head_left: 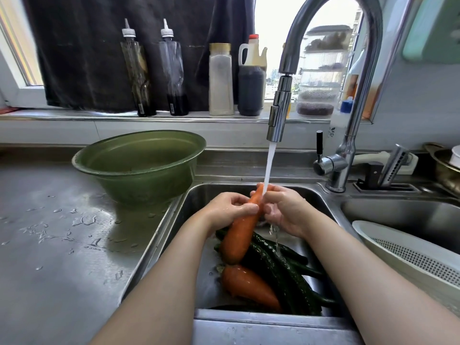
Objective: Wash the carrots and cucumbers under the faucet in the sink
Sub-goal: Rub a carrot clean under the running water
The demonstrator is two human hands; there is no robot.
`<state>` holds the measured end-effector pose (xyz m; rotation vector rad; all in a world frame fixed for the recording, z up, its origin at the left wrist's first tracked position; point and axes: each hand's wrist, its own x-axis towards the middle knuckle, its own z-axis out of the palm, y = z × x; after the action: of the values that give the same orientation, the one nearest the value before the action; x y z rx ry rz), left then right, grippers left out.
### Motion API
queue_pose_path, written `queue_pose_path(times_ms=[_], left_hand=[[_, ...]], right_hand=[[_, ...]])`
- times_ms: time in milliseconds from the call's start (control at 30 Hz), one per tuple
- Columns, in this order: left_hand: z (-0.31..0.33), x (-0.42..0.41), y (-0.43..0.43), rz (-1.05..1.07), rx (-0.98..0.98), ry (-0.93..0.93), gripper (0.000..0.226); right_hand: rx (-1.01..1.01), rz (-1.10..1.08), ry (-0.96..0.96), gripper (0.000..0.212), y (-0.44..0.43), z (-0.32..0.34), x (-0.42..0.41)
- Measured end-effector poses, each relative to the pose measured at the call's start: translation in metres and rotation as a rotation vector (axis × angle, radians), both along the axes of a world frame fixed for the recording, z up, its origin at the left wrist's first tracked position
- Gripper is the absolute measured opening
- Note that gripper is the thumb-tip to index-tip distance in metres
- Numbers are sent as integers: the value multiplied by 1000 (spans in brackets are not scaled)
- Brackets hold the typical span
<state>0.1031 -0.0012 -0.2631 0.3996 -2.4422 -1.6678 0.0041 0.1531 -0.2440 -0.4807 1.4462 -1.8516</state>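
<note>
- Carrots — two. The first carrot [239, 235] is held above the sink [199, 202], narrow end far and raised. The second carrot [249, 286] lies at the near end of the sink, touching the cucumbers [281, 267].
- Cucumbers: one dark green pile on the sink floor, right of the second carrot. They overlap, so the count cannot be told.
- Hands, two. The left hand [229, 207] has its fingers curled round the first carrot's middle. The right hand [286, 210] has its fingers closed round the narrow tip.
- Faucet [280, 108], one, its water [270, 165] running onto that tip.
- Green basin [139, 170], one, on the wet counter [62, 245], far left of the sink.
- White colander [398, 252], one, at right.
- Far sill — four containers: two squeeze bottles [135, 70], one jar [220, 80], one jug [251, 85].
</note>
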Motion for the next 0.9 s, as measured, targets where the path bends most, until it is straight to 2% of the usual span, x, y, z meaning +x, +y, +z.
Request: queue_pose_path(times_ms=[100,233,333,433,500,567,633,700,767,900], left_hand=[[-1,1,-7,-13,-55,-13,20],[4,1,-5,-80,-185,-77,32],[7,-5,2,-47,-281,-95,46],[4,-7,2,8,-283,-86,60],[4,-6,1,37,-273,-69,59],[5,-4,3,50,-267,-51,54],[5,-4,7,74,-264,-27,53],[5,-5,10,94,-247,-3,55],[4,-7,11,102,-230,8,52],[5,-6,16,85,-197,17,50]], right_hand=[[186,-25,240,21,2,-2,3],[171,-89,224,11,2,-3,-2],[153,-83,196,19,2,-2,-7],[151,-14,281,34,2,-2,-6],[131,-1,364,41,-1,-3,-2],[130,-43,402,36,-4,-4,2],[107,-82,308,32,-7,-5,2],[35,-49,129,29,-6,-4,2],[-24,5,6,35,-3,-5,-3],[-60,11,-71,15,0,-6,-8]])
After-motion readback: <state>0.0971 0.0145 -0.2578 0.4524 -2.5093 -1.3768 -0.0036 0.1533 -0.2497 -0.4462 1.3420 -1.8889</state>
